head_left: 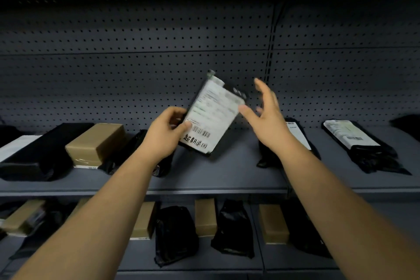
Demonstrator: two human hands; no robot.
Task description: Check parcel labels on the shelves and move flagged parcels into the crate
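**Pinching one corner leaves the parcel free to slip**

The parcel (213,116) is held tilted in the air above the upper shelf (227,173), in front of the pegboard back panel (159,52). Only the left hand (164,134) has hold of it, the thumb pressed on the lower left corner of the label (216,109) and the fingers curled behind. With most of its weight hanging beyond that pinch, the parcel could pivot or slide out and drop among the packages on the shelf. The right hand (266,116) is spread wide and grips nothing. Its thumb is at the parcel's right edge, though I cannot tell whether it touches.

A misread is the other risk: the label is blurred here, so a flag could be missed.

The parcel is a flat black plastic mailer. A white printed label covers most of its face, with a barcode and bold black characters near the bottom. A brown box (97,143) sits to the left and a labelled black bag (354,138) to the right. No crate is in view.
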